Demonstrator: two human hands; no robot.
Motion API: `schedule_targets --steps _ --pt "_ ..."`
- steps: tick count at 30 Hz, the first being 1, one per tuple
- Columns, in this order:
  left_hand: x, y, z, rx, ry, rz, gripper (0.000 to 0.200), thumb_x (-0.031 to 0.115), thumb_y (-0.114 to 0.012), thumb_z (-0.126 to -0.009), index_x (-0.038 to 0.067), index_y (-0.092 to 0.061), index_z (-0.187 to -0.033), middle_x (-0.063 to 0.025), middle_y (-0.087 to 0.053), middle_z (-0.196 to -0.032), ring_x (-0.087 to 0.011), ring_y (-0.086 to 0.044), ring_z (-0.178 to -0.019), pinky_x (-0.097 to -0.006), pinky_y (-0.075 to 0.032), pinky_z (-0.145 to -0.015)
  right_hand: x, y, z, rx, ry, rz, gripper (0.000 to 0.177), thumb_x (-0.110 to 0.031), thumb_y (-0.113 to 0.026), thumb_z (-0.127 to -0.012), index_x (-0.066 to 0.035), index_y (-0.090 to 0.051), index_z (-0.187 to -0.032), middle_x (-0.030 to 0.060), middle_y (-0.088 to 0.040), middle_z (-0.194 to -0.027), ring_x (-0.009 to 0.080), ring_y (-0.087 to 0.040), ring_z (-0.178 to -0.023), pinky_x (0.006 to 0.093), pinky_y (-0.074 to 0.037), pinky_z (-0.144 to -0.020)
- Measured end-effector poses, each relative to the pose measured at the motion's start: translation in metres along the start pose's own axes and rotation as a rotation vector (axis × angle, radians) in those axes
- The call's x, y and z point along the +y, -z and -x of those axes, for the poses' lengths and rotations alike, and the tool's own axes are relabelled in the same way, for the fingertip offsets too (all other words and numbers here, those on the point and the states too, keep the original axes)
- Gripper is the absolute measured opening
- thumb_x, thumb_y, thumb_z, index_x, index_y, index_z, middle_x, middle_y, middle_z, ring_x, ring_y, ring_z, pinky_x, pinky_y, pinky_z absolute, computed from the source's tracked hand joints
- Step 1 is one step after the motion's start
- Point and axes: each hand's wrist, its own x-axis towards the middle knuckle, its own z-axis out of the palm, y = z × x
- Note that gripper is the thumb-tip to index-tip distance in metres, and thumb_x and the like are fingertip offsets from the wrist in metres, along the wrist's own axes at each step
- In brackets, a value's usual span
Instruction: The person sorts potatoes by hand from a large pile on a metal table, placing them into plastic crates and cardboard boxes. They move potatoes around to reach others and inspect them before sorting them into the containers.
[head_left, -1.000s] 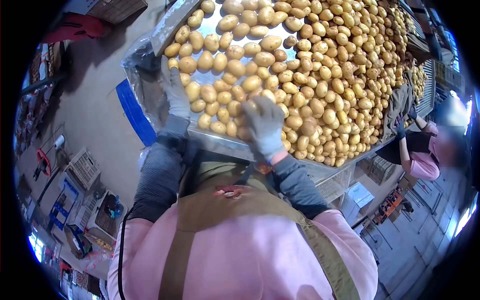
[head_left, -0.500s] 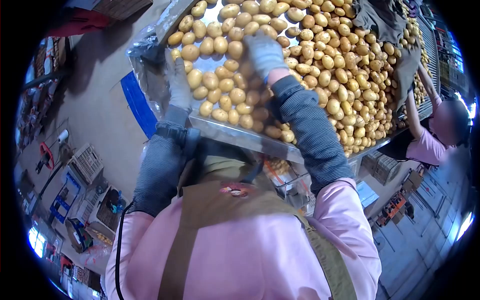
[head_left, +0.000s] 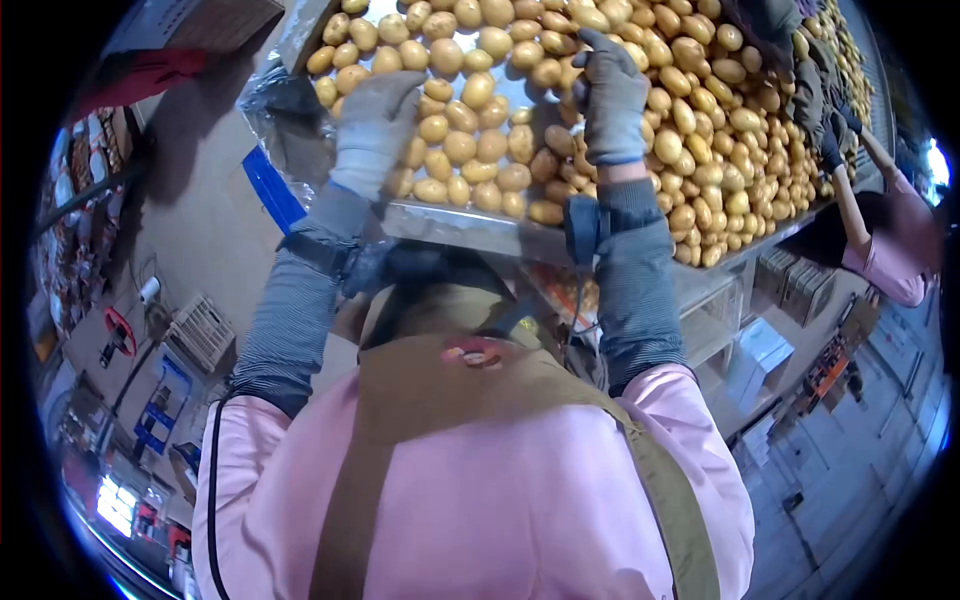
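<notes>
Along the near edge of a metal surface [head_left: 470, 222], smooth, oval potatoes [head_left: 460, 147] lie in a loose single layer toward the left corner and rise to a deep heap [head_left: 715, 170] toward the right. Left hand [head_left: 378, 120], gloved, over the left part of the layer: fingers close together, blurred by motion; whether they close on a potato cannot be told. Right hand [head_left: 613, 95], gloved, where layer meets heap: forefinger and thumb tips stand apart, touching or nearly touching potatoes; any hold between them is hidden.

Principal hazards, as judged: potatoes at the foot of the heap support those above, so drawing several out at once could let the slope slide leftward over the layer. Rounded and smooth, a potato pushed too briskly could roll over the near rim. The cable [head_left: 578, 300] below the dark device [head_left: 583, 230] beside the right forearm could catch on that rim during a long reach.

Orientation: no common direction. One potato [head_left: 545, 212] by the near edge has its long axis roughly along that edge; another [head_left: 487, 195], farther left, points from near edge toward far edge. Heaped potatoes tilt every way.
</notes>
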Motion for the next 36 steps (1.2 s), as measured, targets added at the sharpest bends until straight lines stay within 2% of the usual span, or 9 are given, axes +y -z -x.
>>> schedule_targets --steps 2,4,7,10,18,20,22,27,36 --pt "0.003 -0.006 0.008 -0.063 0.001 0.127 0.024 0.017 -0.066 -0.094 0.011 -0.072 -0.116 -0.011 -0.072 -0.112 -0.0306 -0.066 -0.106 -0.0412 -0.051 -0.094 0.006 0.04 0.029 0.004 0.637 0.944 0.016 -0.015 -0.063 -0.095 -0.005 -0.063 -0.107 0.0101 -0.063 -0.076 0.0271 -0.061 -0.063 0.04 -0.048 -0.054" --pt "0.004 -0.027 0.021 -0.108 -0.01 0.237 0.025 0.018 -0.065 -0.093 0.012 -0.071 -0.116 -0.0123 -0.071 -0.11 -0.0325 -0.066 -0.104 -0.0438 -0.052 -0.091 0.02 0.069 0.075 0.093 0.648 1.155 0.018 -0.01 -0.068 -0.086 -0.004 -0.053 -0.093 0.0159 -0.061 -0.076 0.0387 -0.062 -0.073 0.0469 -0.049 -0.062" --pt "0.055 -0.054 0.004 -0.319 -0.295 -0.073 0.027 0.014 -0.067 -0.091 0.011 -0.07 -0.118 -0.0112 -0.07 -0.115 -0.0281 -0.068 -0.101 -0.0413 -0.055 -0.088 0.001 0.074 0.162 -0.056 -0.135 0.771 0.031 -0.003 -0.069 -0.081 -0.003 -0.048 -0.103 0.0123 -0.065 -0.081 0.0367 -0.065 -0.073 0.0446 -0.052 -0.066" --pt "0.061 -0.123 -0.023 -0.557 -0.414 -0.578 0.024 0.015 -0.063 -0.088 0.009 -0.068 -0.11 -0.0112 -0.067 -0.115 -0.0279 -0.068 -0.099 -0.0423 -0.055 -0.082 0.077 0.099 0.208 -0.198 -0.044 0.626 0.03 -0.013 -0.069 -0.088 0.001 -0.054 -0.11 0.0113 -0.067 -0.08 0.0291 -0.067 -0.073 0.0367 -0.051 -0.063" --pt "0.128 -0.048 -0.007 -0.696 -0.127 -0.111 0.036 0.039 -0.064 -0.094 0.011 -0.066 -0.117 -0.0152 -0.07 -0.106 -0.0352 -0.068 -0.097 -0.0453 -0.055 -0.086 0.049 0.065 0.188 0.024 -0.595 -0.584 0.054 -0.011 -0.066 -0.094 -0.007 -0.05 -0.145 0.0053 -0.068 -0.105 0.0137 -0.064 -0.085 0.0227 -0.048 -0.067" --pt "0.132 -0.061 0.027 -0.451 -0.554 0.127 0.037 0.042 -0.067 -0.094 0.012 -0.068 -0.115 -0.0133 -0.07 -0.104 -0.0341 -0.069 -0.095 -0.0447 -0.056 -0.085 0.082 0.072 0.192 -0.15 0.035 -0.008 0.055 0.0 -0.064 -0.091 -0.007 -0.052 -0.144 0.0063 -0.067 -0.107 0.015 -0.062 -0.083 0.0246 -0.05 -0.068" --pt "0.144 -0.072 -0.017 -0.562 -0.383 -0.249 0.033 0.029 -0.07 -0.092 0.015 -0.066 -0.122 -0.0084 -0.069 -0.098 -0.0304 -0.066 -0.096 -0.0438 -0.054 -0.084 0.079 0.086 0.184 -0.189 0.296 0.415 0.056 0.004 -0.062 -0.089 -0.004 -0.052 -0.143 0.007 -0.068 -0.108 0.0154 -0.063 -0.085 0.0252 -0.051 -0.07" --pt "0.118 -0.161 -0.1 -0.515 -0.605 -0.541 0.026 0.012 -0.054 -0.094 0.013 -0.068 -0.115 -0.015 -0.068 -0.114 -0.0311 -0.068 -0.105 -0.0428 -0.056 -0.087 0.076 0.087 0.151 -0.318 -0.36 -0.103 0.05 -0.011 -0.063 -0.092 0.004 -0.055 -0.139 0.0099 -0.067 -0.114 0.0142 -0.063 -0.076 0.0271 -0.053 -0.069" --pt "0.105 -0.141 -0.114 -0.58 -0.457 -0.487 0.021 0.018 -0.063 -0.091 0.012 -0.064 -0.111 -0.0146 -0.066 -0.114 -0.0335 -0.071 -0.098 -0.0454 -0.057 -0.078 0.008 0.129 0.03 0.184 -0.072 -0.122 0.038 -0.009 -0.062 -0.099 -0.002 -0.059 -0.137 0.0059 -0.072 -0.107 0.0098 -0.062 -0.07 0.0218 -0.051 -0.058"
